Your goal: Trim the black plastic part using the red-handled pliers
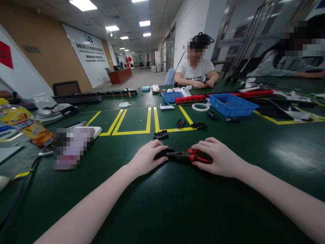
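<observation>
I have both hands down on the green bench [177,203], close together in the middle of my view. My left hand [147,157] lies curled over a small black part [164,153], fingers folded down on it so that only its right end shows; what shape the rest has, I cannot tell. My right hand [219,157] is closed over the red-and-black handles of the pliers [189,155], whose nose points left and meets the black part. The handles' far ends are hidden under my palm.

Just beyond, more black parts [160,134] lie by the yellow tape lines [149,120] (too small to make out in detail). A blue bin [232,105] sits further back to the right, a white ring [200,107] just beside it. On the left a yellow packet [24,123] is cut off by the frame edge, and a blurred patch covers something near it. Across the bench a person in a white shirt [195,73] works with both hands together; another person's sleeve [284,66] shows at far right.
</observation>
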Tool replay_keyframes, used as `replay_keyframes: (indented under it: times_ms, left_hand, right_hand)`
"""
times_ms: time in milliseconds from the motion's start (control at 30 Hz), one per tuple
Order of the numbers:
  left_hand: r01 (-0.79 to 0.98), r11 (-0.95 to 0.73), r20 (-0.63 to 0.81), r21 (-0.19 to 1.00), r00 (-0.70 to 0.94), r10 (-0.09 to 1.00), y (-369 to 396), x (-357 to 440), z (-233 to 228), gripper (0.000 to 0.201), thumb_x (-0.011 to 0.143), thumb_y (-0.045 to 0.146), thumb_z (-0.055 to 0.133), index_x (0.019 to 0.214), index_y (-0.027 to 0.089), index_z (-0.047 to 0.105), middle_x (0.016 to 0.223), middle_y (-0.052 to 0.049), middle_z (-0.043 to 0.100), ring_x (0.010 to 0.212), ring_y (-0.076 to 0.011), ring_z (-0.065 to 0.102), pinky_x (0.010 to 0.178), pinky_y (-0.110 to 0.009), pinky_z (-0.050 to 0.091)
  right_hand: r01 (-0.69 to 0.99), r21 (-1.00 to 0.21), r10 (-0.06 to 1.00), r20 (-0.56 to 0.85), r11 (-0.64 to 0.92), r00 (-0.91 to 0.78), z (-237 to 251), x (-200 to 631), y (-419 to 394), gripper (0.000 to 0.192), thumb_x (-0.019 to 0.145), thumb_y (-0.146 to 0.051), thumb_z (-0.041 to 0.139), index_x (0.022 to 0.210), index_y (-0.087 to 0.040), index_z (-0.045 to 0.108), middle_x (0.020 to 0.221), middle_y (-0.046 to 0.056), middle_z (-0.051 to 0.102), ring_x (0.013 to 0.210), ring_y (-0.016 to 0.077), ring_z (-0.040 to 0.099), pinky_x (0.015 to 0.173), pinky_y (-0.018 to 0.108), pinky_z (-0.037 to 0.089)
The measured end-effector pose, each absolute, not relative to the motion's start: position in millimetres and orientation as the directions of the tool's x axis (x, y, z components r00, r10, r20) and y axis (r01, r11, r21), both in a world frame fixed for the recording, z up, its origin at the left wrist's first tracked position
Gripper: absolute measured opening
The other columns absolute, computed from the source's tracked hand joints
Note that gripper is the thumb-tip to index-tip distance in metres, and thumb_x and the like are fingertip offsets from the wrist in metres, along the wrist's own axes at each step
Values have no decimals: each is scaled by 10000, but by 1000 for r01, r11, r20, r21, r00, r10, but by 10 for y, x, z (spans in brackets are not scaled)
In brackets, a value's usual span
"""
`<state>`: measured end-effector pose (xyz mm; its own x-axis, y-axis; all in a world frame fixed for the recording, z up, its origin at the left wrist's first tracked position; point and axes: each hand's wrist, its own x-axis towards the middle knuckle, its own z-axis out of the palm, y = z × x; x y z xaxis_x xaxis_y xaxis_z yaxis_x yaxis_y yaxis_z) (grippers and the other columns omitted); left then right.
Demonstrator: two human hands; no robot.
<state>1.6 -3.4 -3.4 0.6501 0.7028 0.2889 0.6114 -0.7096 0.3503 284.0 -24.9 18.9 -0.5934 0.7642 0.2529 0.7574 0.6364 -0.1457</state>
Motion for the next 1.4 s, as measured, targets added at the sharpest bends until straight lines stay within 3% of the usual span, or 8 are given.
replay_keyframes:
  times_ms: [467,733,1033,1400]
  left_hand:
    - [616,-703,268,355,654,708,-25,10,-51,350,877,329,591,1210,238,525,1112,-26,587,991,-201,538,841,-359,481]
    - [593,-691,269,414,645,715,-8,4,-63,155,852,315,623,973,222,598,1062,-20,587,960,-195,545,813,-349,486]
    - [529,-695,295,487,649,701,16,-7,-90,139,832,279,651,960,227,647,1078,-30,587,977,-191,570,862,-362,493]
    - [511,-661,262,550,645,718,17,-13,-61,145,825,291,662,954,229,679,1095,-37,586,978,-197,585,872,-373,501]
  right_hand:
    - [764,-260,799,319,591,-509,124,2957,-201,405,785,-479,613,1113,-242,604,1076,80,650,1019,261,595,873,447,468]
    - [743,-251,776,335,620,-535,119,2920,-229,425,777,-468,624,1137,-242,601,1094,81,649,1055,265,582,919,459,446]
    - [721,-241,754,324,650,-571,146,2882,-251,419,779,-428,628,1147,-231,592,1067,76,659,1026,242,598,1016,492,378]
    - [726,-242,760,305,644,-574,180,2844,-288,386,789,-439,619,1116,-235,609,1042,66,665,1004,235,601,991,474,404]
